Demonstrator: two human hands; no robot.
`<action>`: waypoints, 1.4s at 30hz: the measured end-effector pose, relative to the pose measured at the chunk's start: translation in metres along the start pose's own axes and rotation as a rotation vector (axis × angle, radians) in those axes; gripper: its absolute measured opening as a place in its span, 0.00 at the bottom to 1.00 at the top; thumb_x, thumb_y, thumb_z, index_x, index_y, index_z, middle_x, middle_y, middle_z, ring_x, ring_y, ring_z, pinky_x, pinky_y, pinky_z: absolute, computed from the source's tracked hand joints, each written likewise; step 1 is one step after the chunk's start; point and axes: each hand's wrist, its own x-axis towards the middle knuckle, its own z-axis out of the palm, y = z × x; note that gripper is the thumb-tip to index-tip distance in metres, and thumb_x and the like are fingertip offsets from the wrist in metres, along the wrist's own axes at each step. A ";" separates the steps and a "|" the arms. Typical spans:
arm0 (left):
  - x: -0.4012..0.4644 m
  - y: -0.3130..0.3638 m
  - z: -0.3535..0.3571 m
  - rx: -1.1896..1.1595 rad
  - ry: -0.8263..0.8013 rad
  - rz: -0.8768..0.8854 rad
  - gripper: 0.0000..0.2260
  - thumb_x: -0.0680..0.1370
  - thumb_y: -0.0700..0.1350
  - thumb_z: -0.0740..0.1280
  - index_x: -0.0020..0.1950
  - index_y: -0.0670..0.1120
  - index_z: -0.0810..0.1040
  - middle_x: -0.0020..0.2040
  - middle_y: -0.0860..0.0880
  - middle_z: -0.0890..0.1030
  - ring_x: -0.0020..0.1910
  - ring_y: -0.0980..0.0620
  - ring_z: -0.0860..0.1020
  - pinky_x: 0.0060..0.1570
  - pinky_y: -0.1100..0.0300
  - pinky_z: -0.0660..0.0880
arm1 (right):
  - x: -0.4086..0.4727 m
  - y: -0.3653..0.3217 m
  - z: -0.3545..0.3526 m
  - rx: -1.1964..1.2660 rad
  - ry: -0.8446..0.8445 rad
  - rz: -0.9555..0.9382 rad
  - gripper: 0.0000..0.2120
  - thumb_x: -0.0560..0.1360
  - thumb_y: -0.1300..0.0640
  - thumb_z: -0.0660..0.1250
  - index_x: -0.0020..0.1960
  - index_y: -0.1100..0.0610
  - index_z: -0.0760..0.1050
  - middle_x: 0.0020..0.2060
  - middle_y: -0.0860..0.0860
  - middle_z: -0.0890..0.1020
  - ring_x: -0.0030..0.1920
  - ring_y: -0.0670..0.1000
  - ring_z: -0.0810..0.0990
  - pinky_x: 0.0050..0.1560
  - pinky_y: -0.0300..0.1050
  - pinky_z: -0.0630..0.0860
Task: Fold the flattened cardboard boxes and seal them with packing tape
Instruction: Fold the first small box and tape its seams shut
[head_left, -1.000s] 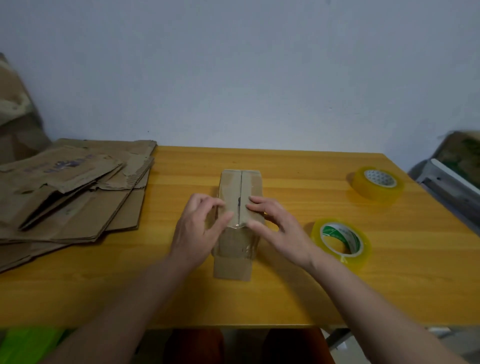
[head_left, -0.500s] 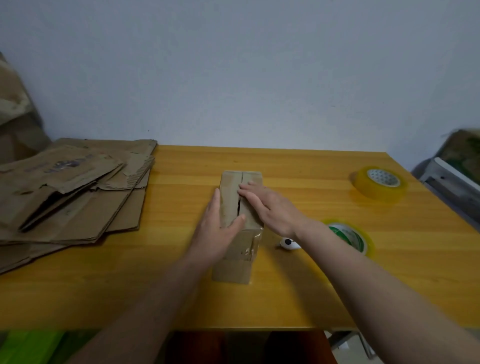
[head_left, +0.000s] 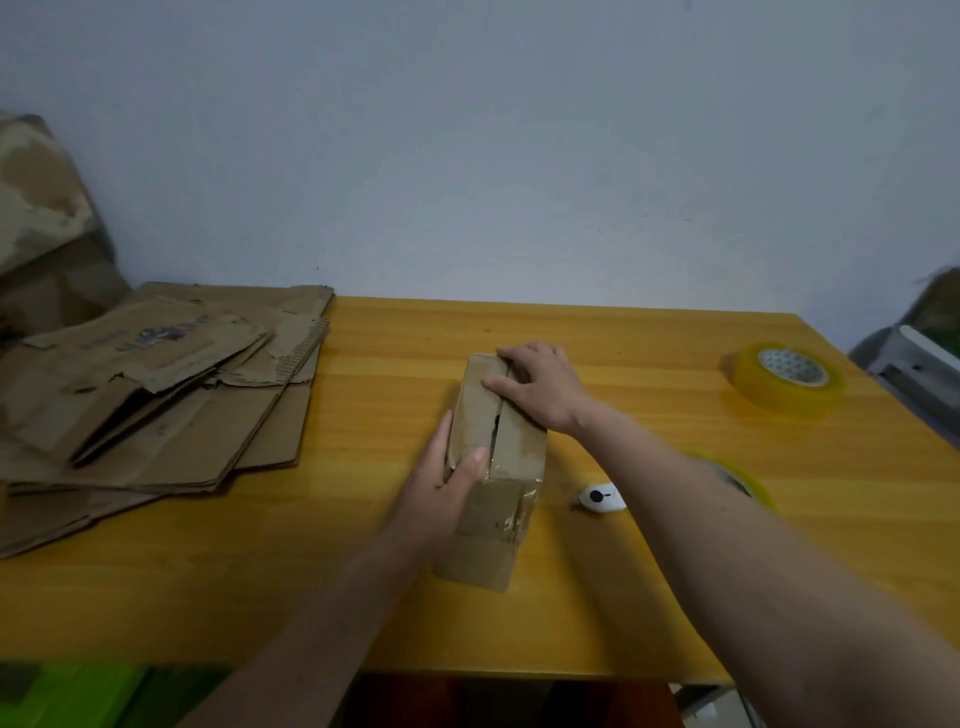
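A small folded cardboard box (head_left: 475, 415) stands in the middle of the wooden table (head_left: 623, 597), its top flaps closed with clear tape along the seam and down the near face. My left hand (head_left: 441, 488) holds the box's left side, thumb lying on the top near the front edge. My right hand (head_left: 540, 384) lies flat on the far end of the top, fingers straight and pressing along the seam. A yellow tape roll (head_left: 787, 378) sits at the far right. A second tape roll (head_left: 748, 483) is mostly hidden behind my right forearm.
A pile of flattened cardboard boxes (head_left: 145, 395) covers the table's left end. A small white cutter (head_left: 600, 498) lies just right of the box. A grey-white object (head_left: 919, 364) sits beyond the right edge. The wall runs close behind the table.
My right hand slid from the box's near end along the seam to the far end. My left hand shifted from the top to the left side. The white cutter came into view.
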 end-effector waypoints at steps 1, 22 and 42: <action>-0.002 0.000 0.001 -0.012 0.002 0.004 0.26 0.81 0.54 0.61 0.78 0.58 0.56 0.67 0.56 0.73 0.60 0.60 0.76 0.57 0.58 0.76 | -0.001 0.004 0.001 0.073 0.020 0.020 0.26 0.77 0.43 0.64 0.71 0.52 0.69 0.65 0.53 0.71 0.66 0.55 0.63 0.67 0.49 0.60; -0.001 0.072 0.025 1.106 0.067 -0.036 0.39 0.69 0.73 0.60 0.73 0.49 0.64 0.69 0.47 0.66 0.65 0.45 0.67 0.62 0.51 0.67 | -0.091 0.013 0.037 0.965 0.114 0.396 0.18 0.82 0.56 0.57 0.71 0.53 0.68 0.66 0.52 0.75 0.64 0.52 0.74 0.67 0.55 0.70; 0.015 0.041 -0.005 0.431 0.419 0.052 0.25 0.80 0.43 0.64 0.76 0.50 0.62 0.72 0.48 0.67 0.69 0.48 0.69 0.66 0.48 0.71 | -0.115 0.014 0.008 0.776 0.036 0.345 0.21 0.79 0.54 0.65 0.71 0.49 0.67 0.65 0.51 0.73 0.63 0.51 0.72 0.62 0.51 0.74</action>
